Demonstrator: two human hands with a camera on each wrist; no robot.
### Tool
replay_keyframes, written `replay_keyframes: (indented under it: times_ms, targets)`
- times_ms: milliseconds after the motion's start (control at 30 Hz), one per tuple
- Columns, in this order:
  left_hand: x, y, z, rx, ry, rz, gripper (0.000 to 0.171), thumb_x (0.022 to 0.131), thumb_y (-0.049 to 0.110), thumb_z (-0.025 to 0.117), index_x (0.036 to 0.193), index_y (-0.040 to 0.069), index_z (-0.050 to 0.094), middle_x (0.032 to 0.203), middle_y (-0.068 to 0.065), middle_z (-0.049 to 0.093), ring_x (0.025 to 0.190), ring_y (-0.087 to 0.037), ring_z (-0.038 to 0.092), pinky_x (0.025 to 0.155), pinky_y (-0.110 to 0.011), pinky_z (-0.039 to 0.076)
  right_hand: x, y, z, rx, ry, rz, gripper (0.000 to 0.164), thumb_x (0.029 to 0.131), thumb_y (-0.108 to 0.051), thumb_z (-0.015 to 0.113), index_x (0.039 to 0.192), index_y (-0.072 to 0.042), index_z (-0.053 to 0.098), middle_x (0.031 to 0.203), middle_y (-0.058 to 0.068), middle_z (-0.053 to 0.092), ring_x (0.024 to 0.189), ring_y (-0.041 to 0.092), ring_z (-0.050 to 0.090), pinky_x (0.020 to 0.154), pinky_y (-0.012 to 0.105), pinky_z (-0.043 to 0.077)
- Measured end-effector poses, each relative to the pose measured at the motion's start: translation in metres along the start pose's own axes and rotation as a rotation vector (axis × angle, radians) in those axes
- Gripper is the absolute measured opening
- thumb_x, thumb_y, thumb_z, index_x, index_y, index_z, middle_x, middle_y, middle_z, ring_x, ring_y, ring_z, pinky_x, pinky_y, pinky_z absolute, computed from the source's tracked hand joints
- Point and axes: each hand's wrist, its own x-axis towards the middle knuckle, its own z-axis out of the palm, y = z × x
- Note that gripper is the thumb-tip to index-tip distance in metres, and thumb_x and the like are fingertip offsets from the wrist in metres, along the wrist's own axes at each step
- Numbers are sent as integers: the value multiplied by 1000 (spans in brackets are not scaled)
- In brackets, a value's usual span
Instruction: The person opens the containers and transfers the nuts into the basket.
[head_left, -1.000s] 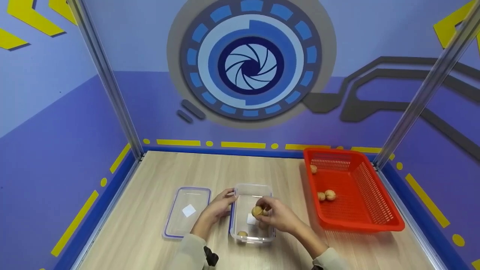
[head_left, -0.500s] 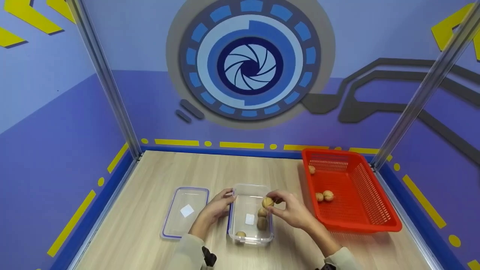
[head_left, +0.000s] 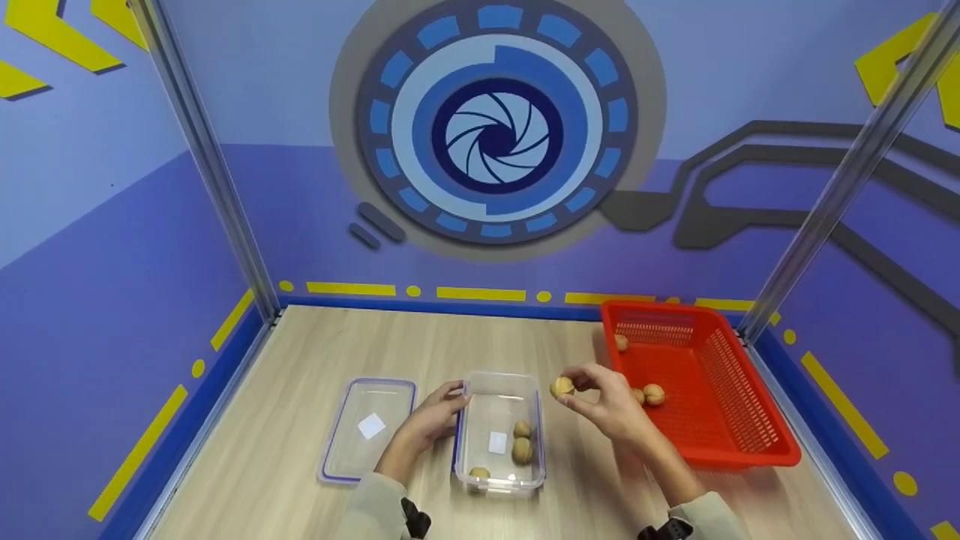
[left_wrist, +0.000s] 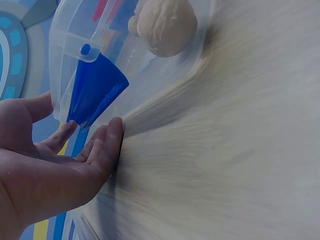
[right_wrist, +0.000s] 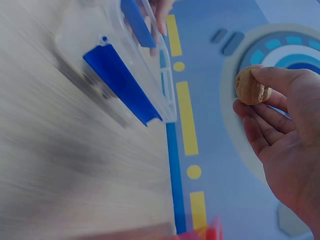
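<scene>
A clear plastic box [head_left: 480, 390] with blue latches stands mid-table. Inside it, two walnuts [head_left: 522, 450] lie along the right wall and another walnut [head_left: 480, 474] sits in the near left corner. My left hand [head_left: 431, 420] holds the box's left side, thumb at the rim and fingers near the blue latch [left_wrist: 97, 90]. To the right of the box, my right hand [head_left: 611, 405] pinches a walnut [right_wrist: 250, 86] between thumb and fingers, above the table and apart from the box. It partly covers the red basket's left edge in the head view.
At the right stands a red basket [head_left: 720, 450] with a few walnuts [head_left: 654, 394] along its left side. A clear lid [head_left: 360, 465] with a blue seal and a white label lies left of the box. Walls and metal posts surround the table.
My right hand has moved from over the box to the right, toward the red basket, still pinching a walnut. Two walnuts at the box's right wall are now uncovered. My left hand stays put.
</scene>
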Motion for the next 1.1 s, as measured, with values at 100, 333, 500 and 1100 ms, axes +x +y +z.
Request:
replay_keyframes:
  times_ms: [100, 333, 500, 1100]
  targets:
    - [-1, 0, 0, -9, -8, 9, 53, 111, 16, 55, 158, -1, 38, 155, -29, 43, 128, -42, 61, 99, -48, 58, -1, 3, -8, 20, 27, 23, 30, 88, -13, 88, 114, -11, 74, 103, -3, 74, 93, 21, 68, 89, 39, 58]
    - [-3, 1, 1, 19, -2, 11, 53, 111, 17, 54, 158, -1, 38, 154, -29, 44, 128, -43, 61, 98, -51, 58, -5, 11, -29, 118, 65, 110, 30, 90, -14, 87, 116, -9, 73, 106, 3, 73, 96, 22, 69, 86, 28, 60]
    - [0, 2, 2, 22, 1, 9, 54, 110, 17, 55, 158, -1, 39, 152, -27, 47, 127, -42, 61, 98, -51, 58, -7, 16, -41, 116, 102, 165, 31, 90, -12, 87, 117, -8, 70, 109, 4, 72, 99, 24, 68, 87, 23, 58]
    - [-2, 2, 1, 9, -1, 28, 53, 111, 16, 53, 158, -2, 38, 155, -31, 44, 130, -44, 59, 100, -51, 56, -10, 42, -73, 77, 251, 254, 33, 93, -13, 84, 121, -2, 70, 111, 13, 73, 100, 19, 69, 84, 16, 54]
